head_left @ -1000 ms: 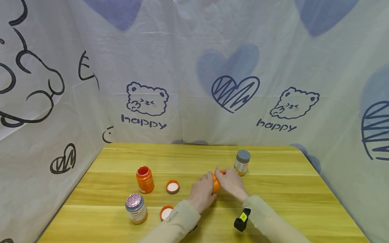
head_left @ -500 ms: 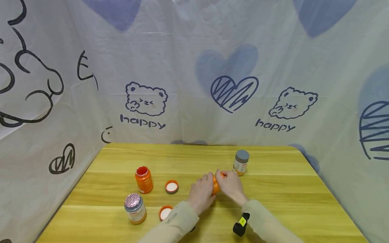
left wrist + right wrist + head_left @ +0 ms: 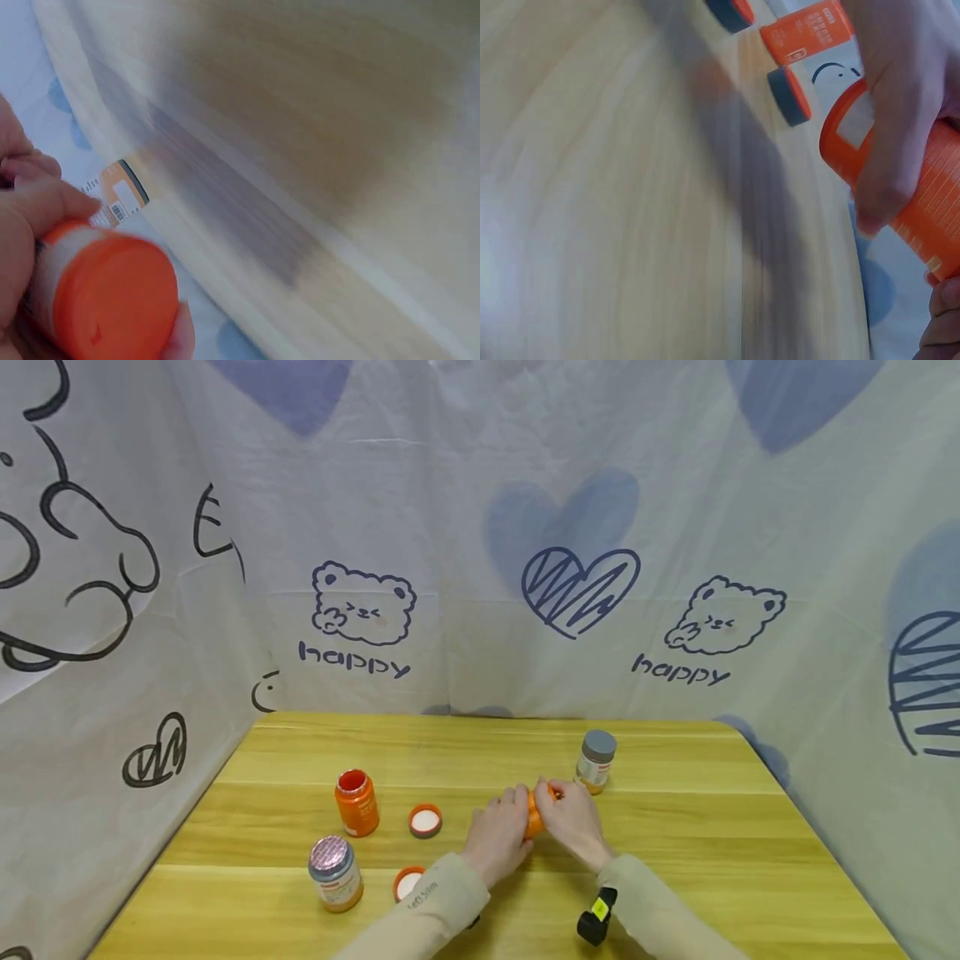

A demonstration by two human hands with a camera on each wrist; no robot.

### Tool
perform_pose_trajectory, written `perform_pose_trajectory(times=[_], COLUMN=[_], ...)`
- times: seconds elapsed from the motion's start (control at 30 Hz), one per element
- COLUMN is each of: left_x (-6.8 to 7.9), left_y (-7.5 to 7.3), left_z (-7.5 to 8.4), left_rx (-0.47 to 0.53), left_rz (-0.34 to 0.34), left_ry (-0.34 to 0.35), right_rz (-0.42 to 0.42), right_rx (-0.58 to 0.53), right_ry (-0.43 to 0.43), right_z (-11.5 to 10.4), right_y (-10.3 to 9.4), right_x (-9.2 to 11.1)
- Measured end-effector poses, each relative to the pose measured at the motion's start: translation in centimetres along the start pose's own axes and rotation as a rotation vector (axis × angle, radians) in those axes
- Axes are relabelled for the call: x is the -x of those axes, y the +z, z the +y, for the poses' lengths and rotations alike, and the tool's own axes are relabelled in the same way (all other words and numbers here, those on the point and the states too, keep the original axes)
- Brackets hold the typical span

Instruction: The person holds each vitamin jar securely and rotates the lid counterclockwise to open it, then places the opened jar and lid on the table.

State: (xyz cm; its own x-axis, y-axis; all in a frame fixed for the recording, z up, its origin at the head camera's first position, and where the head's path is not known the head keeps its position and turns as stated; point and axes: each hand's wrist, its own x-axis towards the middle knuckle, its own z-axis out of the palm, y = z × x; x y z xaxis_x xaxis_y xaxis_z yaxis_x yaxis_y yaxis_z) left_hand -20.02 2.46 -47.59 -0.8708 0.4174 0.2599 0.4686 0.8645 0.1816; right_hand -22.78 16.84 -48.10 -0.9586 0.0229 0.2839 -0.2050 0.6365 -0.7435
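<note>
Between both hands is an orange plastic jar (image 3: 536, 817), tilted above the wooden table. My left hand (image 3: 497, 837) grips it round the body. In the left wrist view, its round orange base (image 3: 120, 300) faces the camera. My right hand (image 3: 573, 820) has its fingers curled at the jar's mouth end; what they pinch there is hidden. The right wrist view has the left thumb (image 3: 900, 150) across the jar and the right fingertips (image 3: 946, 315) at its other end. Two caps with white liners, one farther back (image 3: 425, 821) and one nearer (image 3: 408, 885), lie liner-up left of the hands.
An open orange jar (image 3: 356, 806) stands upright at the left of the table (image 3: 712, 835). In front of it is a jar with a pinkish patterned top (image 3: 334, 877). A grey-lidded jar (image 3: 596, 764) stands just beyond the right hand. A printed cloth (image 3: 465, 527) hangs behind.
The right hand has shifted and turned slightly at the jar's mouth. The left hand keeps its grip, and the other jars and caps stay in place.
</note>
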Motion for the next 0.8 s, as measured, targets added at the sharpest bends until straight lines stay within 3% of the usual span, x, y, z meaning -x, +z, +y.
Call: perform_pose_trajectory(times=[0.23,0.47,0.8], left_x=[-0.5,-0.8,-0.7], left_y=[-0.5,-0.5,0.5], left_z=[-0.9,-1.5,-1.4], left_rx=[0.214,0.445,0.571], left_rz=[-0.127,-0.242,-0.268], left_ry=[0.074,0.063,0.055], right_rz=[0.001,-0.039,-0.101], right_rx=[0.010,0.026,0.126], right_ry=[-0.148,-0.263,-0.262], right_z=[0.8,1.4,1.7], right_y=[-0.3,-0.7,-1.1], right_x=[0.1,0.3,0.2])
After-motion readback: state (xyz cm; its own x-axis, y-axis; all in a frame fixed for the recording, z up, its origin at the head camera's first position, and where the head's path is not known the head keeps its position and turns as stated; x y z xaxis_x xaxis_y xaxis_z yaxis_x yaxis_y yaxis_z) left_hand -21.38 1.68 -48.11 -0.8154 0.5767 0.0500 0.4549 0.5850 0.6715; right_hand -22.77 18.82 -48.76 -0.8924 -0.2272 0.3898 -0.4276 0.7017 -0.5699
